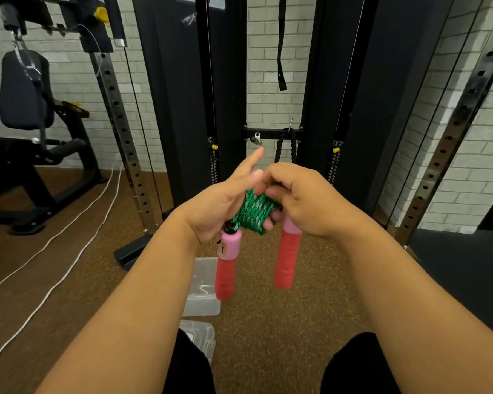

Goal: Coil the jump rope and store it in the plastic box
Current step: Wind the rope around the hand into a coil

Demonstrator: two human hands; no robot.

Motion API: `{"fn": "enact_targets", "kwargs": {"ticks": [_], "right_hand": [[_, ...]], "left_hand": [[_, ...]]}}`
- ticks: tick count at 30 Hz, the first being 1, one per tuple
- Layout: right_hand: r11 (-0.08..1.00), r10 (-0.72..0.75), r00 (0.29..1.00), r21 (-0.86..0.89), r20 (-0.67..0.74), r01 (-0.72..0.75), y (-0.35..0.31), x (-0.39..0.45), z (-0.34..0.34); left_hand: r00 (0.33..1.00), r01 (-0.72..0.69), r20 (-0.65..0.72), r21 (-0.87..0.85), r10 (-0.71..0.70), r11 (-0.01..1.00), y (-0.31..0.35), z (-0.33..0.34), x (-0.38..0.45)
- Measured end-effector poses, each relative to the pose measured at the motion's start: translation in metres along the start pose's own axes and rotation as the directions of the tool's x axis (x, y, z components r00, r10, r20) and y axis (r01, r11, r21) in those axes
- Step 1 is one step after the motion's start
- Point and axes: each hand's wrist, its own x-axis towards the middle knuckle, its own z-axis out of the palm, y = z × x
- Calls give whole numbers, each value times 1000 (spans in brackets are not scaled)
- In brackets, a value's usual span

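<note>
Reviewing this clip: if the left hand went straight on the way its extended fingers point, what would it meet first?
The left hand points up and away, toward the black cable machine. In the image the line leads to the small hook on the crossbar; depth is unclear, and nothing shows nearer.

The speckled brown floor [282,322] carries a plastic box [201,291], its lid [201,335] and white cable [60,251].

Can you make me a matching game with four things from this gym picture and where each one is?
Things:
1. green rope coil
2. pink handles
3. clear plastic box
4. white cord

Places:
A. lying across the floor on the left
B. on the floor below the hands
C. wound up between both hands
D. hanging down under the hands

Pairs: 1-C, 2-D, 3-B, 4-A
</note>
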Motion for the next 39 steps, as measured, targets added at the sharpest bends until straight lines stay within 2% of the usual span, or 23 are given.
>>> {"fn": "enact_targets", "kwargs": {"ticks": [6, 8, 10, 11, 13, 19, 25, 30, 33, 36, 39], "right_hand": [[963, 48, 990, 270, -134, -10, 18, -4, 7], [890, 118, 989, 452, -87, -66, 20, -8, 14], [745, 173, 984, 650, 33, -152, 21, -12, 22], [686, 178, 981, 704, 81, -183, 22, -13, 25], [647, 152, 979, 735, 135, -202, 23, -17, 27], [698, -12, 974, 700, 225, -153, 27, -21, 23], [847, 41, 972, 507, 232, -157, 23, -17, 10], [906, 94, 967, 383, 236, -181, 26, -10, 8], [936, 117, 977, 310, 178, -168, 31, -5, 12], [956, 132, 988, 254, 83, -149, 35, 0, 17], [962, 160, 987, 222, 22, -161, 39, 5, 21]], "left_hand": [[993, -33, 111, 75, 24, 997, 2, -6, -3], [994, -39, 107, 46, 34, 998, 1, -7, -3], [992, -43, 119, 5, 42, 999, 0, -8, -3], [991, -39, 131, -7, 40, 999, 0, -8, -4], [987, -32, 155, -11, 33, 999, 1, -9, -4], [987, -29, 156, -30, 34, 999, 2, -12, -2], [983, 40, 180, -11, -37, 999, 5, -15, 0], [984, 73, 159, 72, -84, 995, 6, -14, 3], [991, 74, 96, 181, -92, 981, 6, -11, 5], [997, 78, -49, 287, -67, 955, 3, -8, 8], [983, 96, -178, 290, -45, 952, -4, -10, 13]]}}
